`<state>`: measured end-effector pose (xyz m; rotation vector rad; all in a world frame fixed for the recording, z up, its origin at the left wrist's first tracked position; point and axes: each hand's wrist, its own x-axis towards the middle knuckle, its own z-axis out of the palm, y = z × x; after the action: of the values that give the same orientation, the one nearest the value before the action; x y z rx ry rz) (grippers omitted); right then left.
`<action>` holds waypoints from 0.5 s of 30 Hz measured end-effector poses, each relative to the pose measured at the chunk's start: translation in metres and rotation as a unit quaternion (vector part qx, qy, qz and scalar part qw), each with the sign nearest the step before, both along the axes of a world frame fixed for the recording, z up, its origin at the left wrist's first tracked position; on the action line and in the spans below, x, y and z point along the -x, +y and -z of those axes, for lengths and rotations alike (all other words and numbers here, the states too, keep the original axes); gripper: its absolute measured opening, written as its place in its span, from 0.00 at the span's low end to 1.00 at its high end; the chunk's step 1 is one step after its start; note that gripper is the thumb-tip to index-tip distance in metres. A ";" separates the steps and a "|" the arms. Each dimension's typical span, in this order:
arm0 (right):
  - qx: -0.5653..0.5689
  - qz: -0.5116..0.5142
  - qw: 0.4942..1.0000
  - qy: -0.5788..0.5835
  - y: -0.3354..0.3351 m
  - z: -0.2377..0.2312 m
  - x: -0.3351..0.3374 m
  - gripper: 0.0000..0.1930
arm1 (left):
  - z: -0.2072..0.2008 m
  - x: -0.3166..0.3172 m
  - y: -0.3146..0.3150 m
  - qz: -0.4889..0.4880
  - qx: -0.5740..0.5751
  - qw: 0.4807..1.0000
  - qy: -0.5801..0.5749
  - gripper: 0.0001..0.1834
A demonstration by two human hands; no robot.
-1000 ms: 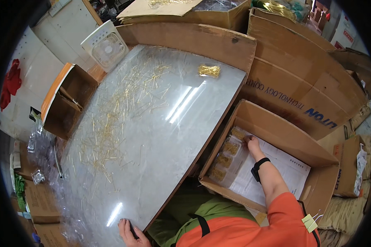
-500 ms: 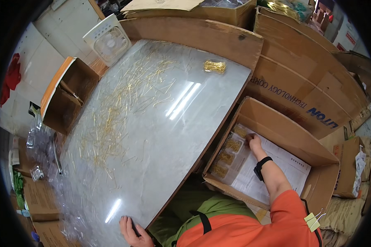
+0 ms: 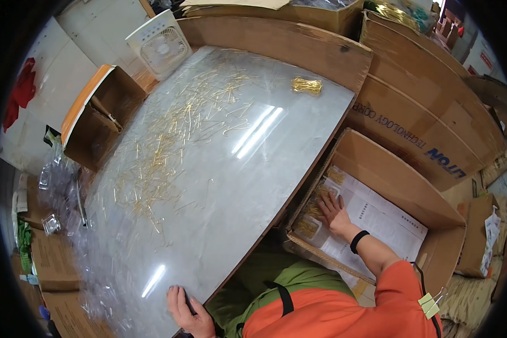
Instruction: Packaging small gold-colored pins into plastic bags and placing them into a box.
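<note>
**Right hand spreads over the row of packs in the carton**

Head view: The right hand has moved from the far end of the row to its middle. Half a second ago its fingers were drawn together at the far pack; now they are fanned wide, palm down, over the middle of the row. I judge this a flat touch rather than a grip, so the work at this moment looks like contact across the row, with no pack lifted. The far pack is now uncovered, and the near pack shows below the hand; those between are partly hidden.

The packs, clear with gold-coloured pieces inside, lie along the left side of the open carton, beside a printed sheet.

The left hand stays at the near edge of the bench, thumb apart from the fingers. Something dark shows between them; I cannot tell whether it is held.

One more filled pack sits at the bench's far right corner, just as before. Loose gold wire pieces remain scattered across the left half, with clear plastic packaging nearer the person. A white fan stands at the far left corner.
</note>
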<state>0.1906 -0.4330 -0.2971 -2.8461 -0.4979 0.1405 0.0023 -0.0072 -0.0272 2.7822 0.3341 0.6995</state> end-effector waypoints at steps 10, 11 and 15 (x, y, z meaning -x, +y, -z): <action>0.035 0.022 0.999 0.022 -0.003 0.014 0.000 0.35 | 0.003 0.000 0.001 0.010 -0.005 1.000 -0.006 0.19; 0.034 0.022 0.999 0.023 -0.001 0.011 -0.001 0.35 | 0.003 0.001 0.001 0.007 -0.004 1.000 -0.005 0.19; 0.032 0.026 0.999 0.022 0.000 0.004 -0.002 0.35 | 0.000 0.000 -0.003 0.003 -0.007 1.000 -0.003 0.19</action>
<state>0.1929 -0.4331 -0.3014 -2.9076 -0.4165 0.2130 0.0027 -0.0098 -0.0270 2.7934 0.3201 0.7118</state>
